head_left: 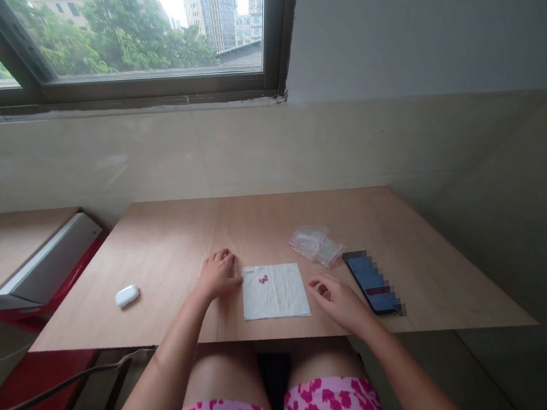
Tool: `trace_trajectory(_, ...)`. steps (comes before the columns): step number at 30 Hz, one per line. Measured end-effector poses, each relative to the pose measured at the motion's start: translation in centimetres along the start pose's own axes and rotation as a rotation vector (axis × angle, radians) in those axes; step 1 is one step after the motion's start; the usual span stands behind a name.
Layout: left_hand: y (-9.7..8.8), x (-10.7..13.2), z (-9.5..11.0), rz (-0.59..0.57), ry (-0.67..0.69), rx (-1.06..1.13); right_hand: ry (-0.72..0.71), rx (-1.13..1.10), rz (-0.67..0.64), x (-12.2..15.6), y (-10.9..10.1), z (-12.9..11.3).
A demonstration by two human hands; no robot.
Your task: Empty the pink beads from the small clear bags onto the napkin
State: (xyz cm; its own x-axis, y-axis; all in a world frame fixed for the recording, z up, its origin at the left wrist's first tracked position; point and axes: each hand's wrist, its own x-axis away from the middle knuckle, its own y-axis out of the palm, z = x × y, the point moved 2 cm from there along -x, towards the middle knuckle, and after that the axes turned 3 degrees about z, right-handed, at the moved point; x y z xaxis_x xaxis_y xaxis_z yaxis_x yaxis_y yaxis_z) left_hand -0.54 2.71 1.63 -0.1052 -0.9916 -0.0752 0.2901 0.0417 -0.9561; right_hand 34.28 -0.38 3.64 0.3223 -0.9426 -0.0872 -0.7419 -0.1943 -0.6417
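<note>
My left hand (219,274) rests on the plywood table (256,227), its loosely curled fingers holding nothing, right at the left edge of a white paper napkin (280,295). A small cluster of pink-red pieces (263,279) lies on the napkin's upper part; their exact kind is too small to tell. My right hand (339,304) sits just right of the napkin, empty, with its fingers slightly apart and not touching the paper. Beyond it lie a clear plastic bag (315,245) and a black smartphone (372,283) with a lit blue screen.
A white earbud case (127,295) lies on the table's left side. A second wooden desk (7,250) with a red frame stands to the left, and a dark cable (65,384) runs below it. The table's far edge meets a beige wall beneath a window (130,35).
</note>
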Motion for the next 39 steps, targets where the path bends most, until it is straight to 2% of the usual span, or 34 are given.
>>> trace_trajectory(4, -0.9, 0.3, 0.2, 0.076, 0.05, 0.077, -0.003, -0.068, -0.057, 0.4, -0.1, -1.0)
trace_trajectory(9, -3.1, 3.6, 2.6, 0.215, 0.135, 0.332, 0.02, -0.161, -0.095, 0.8, 0.7, -3.1)
trace_trajectory(14, -3.9, 8.6, 7.3, 0.159, 0.18, 0.552, -0.008, -0.33, -0.163, 1.4, 2.4, -6.8)
trace_trajectory(17, -3.4, 11.2, 9.6, 0.112, 0.203, 0.618, -0.061, -0.46, -0.328, 2.3, 3.6, -8.3)
trace_trajectory(20, -2.4, 12.9, 10.8, 0.074, 0.196, 0.661, -0.05, -0.516, -0.493, 3.5, 4.7, -8.5)
trace_trajectory(24, -1.4, 13.4, 11.5, 0.009, 0.23, 0.627, -0.062, -0.468, -0.566, 4.2, 6.0, -7.8)
trace_trajectory(28, -1.1, 12.8, 11.8, 0.015, 0.234, 0.63, 0.018, -0.503, -0.564, 3.8, 6.8, -7.1)
trace_trajectory(32, -0.9, 12.4, 11.9, 0.04, 0.249, 0.609, 0.059, -0.541, -0.568, 3.6, 6.7, -6.9)
trace_trajectory(39, -0.3, 12.5, 11.6, 0.002, 0.324, 0.495, 0.031, -0.413, -0.61, 3.9, 6.4, -6.7)
